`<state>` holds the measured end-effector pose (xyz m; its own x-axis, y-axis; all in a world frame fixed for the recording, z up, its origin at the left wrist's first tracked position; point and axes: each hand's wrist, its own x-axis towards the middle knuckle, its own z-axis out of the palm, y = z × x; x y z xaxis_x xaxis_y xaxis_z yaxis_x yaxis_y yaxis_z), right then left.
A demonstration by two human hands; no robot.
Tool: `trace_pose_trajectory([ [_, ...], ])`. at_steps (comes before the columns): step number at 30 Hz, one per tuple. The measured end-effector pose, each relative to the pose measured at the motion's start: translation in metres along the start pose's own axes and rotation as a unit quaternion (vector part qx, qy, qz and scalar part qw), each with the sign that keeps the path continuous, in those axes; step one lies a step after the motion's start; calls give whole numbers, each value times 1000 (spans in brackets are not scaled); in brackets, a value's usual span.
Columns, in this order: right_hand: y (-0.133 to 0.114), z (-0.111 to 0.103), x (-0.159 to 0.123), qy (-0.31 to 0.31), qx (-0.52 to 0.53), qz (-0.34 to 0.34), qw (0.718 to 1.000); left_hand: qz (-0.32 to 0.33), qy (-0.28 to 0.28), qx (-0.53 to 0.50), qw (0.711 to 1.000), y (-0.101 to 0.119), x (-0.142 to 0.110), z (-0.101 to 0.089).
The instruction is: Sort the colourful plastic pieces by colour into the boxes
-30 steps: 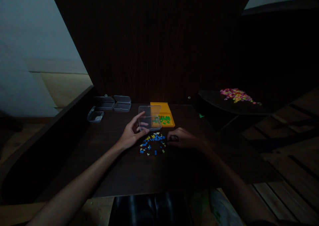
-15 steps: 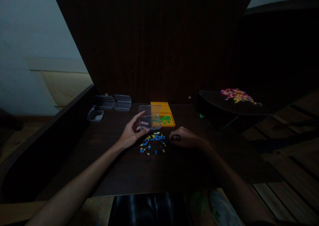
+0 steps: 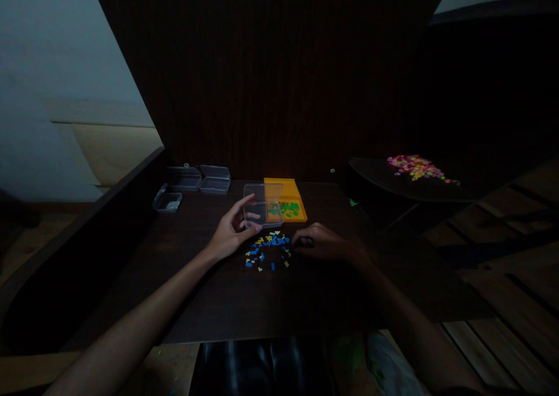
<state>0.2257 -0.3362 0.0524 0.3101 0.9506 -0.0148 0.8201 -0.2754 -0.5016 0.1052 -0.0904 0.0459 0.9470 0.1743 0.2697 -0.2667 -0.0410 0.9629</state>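
blue, yellow and cream bricks (image 3: 274, 241); green pieces (image 3: 290, 209); orange case (image 3: 283, 187)

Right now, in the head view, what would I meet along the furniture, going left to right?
Leftmost clear box, left hand, yellow box, right hand, green bit, pink-and-yellow pile.

a dim room, probably in a home.
the dark wood-look surface (image 3: 227, 311) runs back to a tall panel (image 3: 262, 75) of similar finish, with a rounded side panel (image 3: 82, 250) at the left and a curved shelf (image 3: 371, 177) at the right, like household furniture; a plain pale wall (image 3: 52, 46), wooden planks (image 3: 515, 285) at the lower right and scattered small toy-like bricks (image 3: 274, 241) also suggest a home, though the exact room cannot be told.
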Motion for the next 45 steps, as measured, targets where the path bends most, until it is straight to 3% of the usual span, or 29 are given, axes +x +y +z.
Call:
trace_pose_trajectory([
  [13,3,0,2,-28,17,-4,999,1,-2,-1,1000,0,1,0],
  [28,-6,4,3,-30,-68,62,995,-1,-1,4,1000,1,1,1],
  [33,0,3,4,-23,-20,71,997,-6,-4,-13,1000,-1,1,1],
  [39,-7,-16,11,23,93,37,995,-15,-18,-27,999,-5,0,5],
  [45,-33,-34,38,42,-33,23,998,-24,-52,-37,998,-7,-3,7],
])
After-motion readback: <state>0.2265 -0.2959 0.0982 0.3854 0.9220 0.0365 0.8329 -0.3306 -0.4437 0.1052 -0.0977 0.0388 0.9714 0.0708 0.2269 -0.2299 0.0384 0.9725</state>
